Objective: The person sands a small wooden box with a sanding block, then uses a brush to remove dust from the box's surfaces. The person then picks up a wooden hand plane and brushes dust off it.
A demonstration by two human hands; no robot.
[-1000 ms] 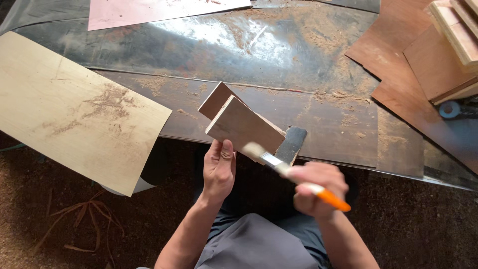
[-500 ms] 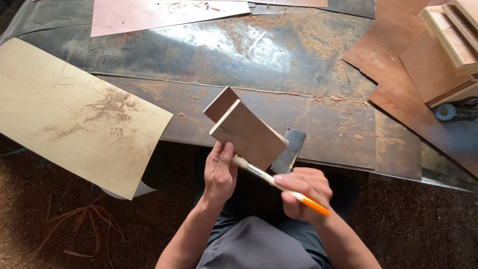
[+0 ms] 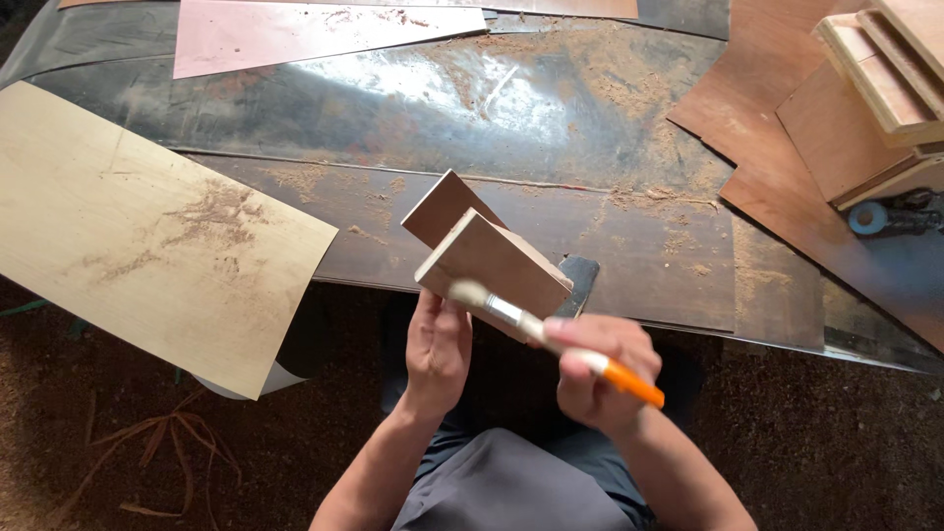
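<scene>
Wooden piece (image 3: 492, 258): an L-shaped part of two flat plywood boards joined at an angle, smooth tan faces with pale raw edges; it is held in the air over the near edge of the table, just below picture centre.
Left hand (image 3: 438, 346): closed around the lower end of the wooden piece from underneath, at 7 o'clock from it, thumb and fingers pressed against the board.
Brush (image 3: 551, 334): a slim paintbrush with pale bristles, a shiny metal ferrule and an orange handle; the bristle tip touches the near edge of the wooden piece, the handle points toward 4 o'clock.
Right hand (image 3: 595, 372): wrapped tight on the brush handle, at 4 o'clock from the wooden piece.
Table (image 3: 413, 108): dark, glossy, worn sheet surface dusted with sawdust.
Veneer sheet (image 3: 138, 231): large, thin, light tan, at 9 o'clock, overhanging the table edge.
Pink sheet (image 3: 315, 28): flat, at 12 o'clock.
Stacked boards (image 3: 875, 88): reddish plywood, at 2 o'clock.
Floor (image 3: 147, 442): brown, covered in sawdust.
</scene>
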